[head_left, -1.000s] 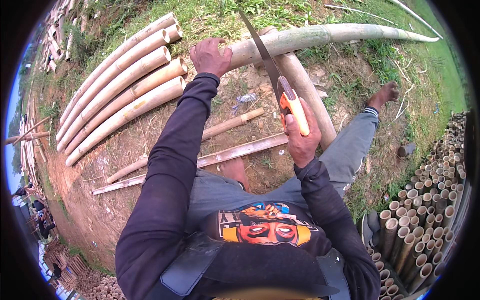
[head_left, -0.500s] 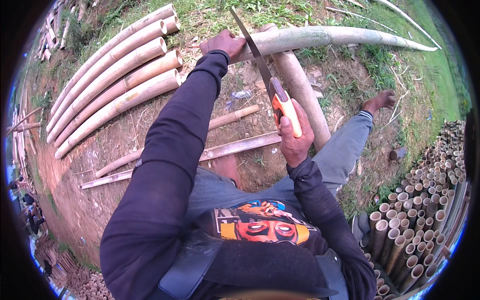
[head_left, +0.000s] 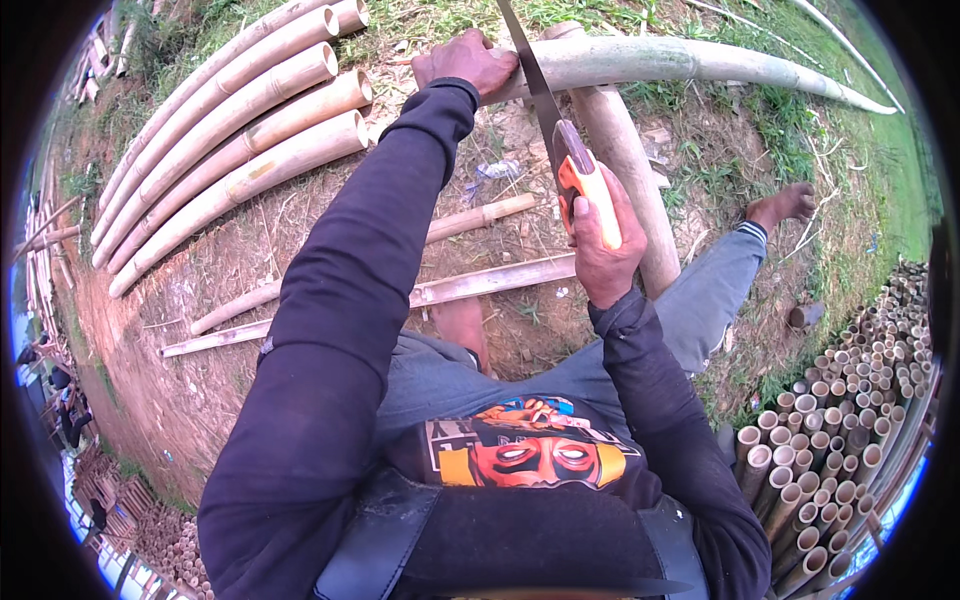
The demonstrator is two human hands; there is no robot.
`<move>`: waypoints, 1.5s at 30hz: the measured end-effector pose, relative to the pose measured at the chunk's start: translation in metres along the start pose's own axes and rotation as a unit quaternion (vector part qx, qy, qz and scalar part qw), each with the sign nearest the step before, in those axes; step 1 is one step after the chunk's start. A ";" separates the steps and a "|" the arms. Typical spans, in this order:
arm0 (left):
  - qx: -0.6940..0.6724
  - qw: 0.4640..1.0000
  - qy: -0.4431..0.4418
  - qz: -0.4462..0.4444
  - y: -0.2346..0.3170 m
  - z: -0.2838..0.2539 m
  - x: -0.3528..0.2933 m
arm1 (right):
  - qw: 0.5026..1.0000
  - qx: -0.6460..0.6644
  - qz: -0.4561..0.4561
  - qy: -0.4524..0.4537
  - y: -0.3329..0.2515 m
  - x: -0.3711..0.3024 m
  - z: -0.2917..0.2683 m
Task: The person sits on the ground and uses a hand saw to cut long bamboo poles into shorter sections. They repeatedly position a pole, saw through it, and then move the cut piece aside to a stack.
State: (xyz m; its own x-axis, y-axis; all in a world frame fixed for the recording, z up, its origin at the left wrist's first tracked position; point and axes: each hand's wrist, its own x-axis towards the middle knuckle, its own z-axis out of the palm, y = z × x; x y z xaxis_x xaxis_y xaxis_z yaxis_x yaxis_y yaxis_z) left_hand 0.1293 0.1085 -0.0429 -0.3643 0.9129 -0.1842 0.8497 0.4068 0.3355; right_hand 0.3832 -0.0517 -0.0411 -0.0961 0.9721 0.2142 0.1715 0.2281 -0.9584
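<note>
My right hand (head_left: 608, 245) is closed around the orange-and-black handle of a hand saw (head_left: 592, 190). The dark blade slants up and to the left, crossing the near end of a pale green bamboo pole (head_left: 690, 62); its tip runs past the top of the view. Just left of the blade, my left hand (head_left: 467, 60) is closed on the pole's end, fingers partly hidden. The pole lies across a thick bamboo log (head_left: 628, 165) that slopes down toward my right leg. How deep the blade sits in the pole I cannot tell.
Several cut bamboo lengths (head_left: 245, 130) lie side by side at the upper left. Two thinner bamboo pieces (head_left: 490, 283) rest on the ground before me. My bare foot (head_left: 783, 205) is at the right. Upright bamboo tubes (head_left: 815, 440) are stacked at the lower right.
The saw and my right hand have moved slightly forward along the cut line. My left hand stays on the pole's end. The whole view has shifted a little.
</note>
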 end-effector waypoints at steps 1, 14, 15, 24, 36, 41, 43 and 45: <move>-0.011 1.000 0.002 -0.006 0.001 -0.001 -0.001 | 1.000 0.013 -0.011 0.005 0.008 0.014 0.011; -0.010 0.999 0.039 0.017 -0.003 0.007 0.001 | 0.995 0.079 0.061 -0.014 -0.033 -0.050 -0.047; -0.009 0.999 0.029 0.017 -0.004 0.009 0.003 | 0.992 0.102 0.071 -0.006 -0.026 -0.036 -0.036; -0.026 0.989 -0.036 0.142 -0.022 -0.024 -0.010 | 0.994 0.102 -0.008 -0.032 0.020 0.038 0.008; 0.202 0.972 -0.056 0.105 -0.038 -0.029 -0.025 | 0.996 0.062 -0.061 0.030 0.007 0.044 0.018; 0.167 0.976 -0.099 0.100 -0.037 -0.036 -0.023 | 0.997 0.069 0.010 0.036 -0.017 -0.010 -0.015; 0.163 0.975 -0.091 0.120 -0.040 -0.033 -0.020 | 0.992 0.107 -0.039 0.049 -0.025 -0.054 -0.039; 0.170 0.974 -0.089 0.116 -0.042 -0.029 -0.019 | 0.985 0.169 0.002 0.041 -0.026 -0.091 -0.059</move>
State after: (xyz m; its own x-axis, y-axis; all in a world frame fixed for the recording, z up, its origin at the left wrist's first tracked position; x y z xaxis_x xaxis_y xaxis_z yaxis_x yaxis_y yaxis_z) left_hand 0.0892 0.0754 -0.0271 -0.1005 0.9463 -0.3073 0.9896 0.1269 0.0673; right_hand 0.4456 -0.1425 -0.0244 -0.0141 0.9771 0.2123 -0.1666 0.2070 -0.9640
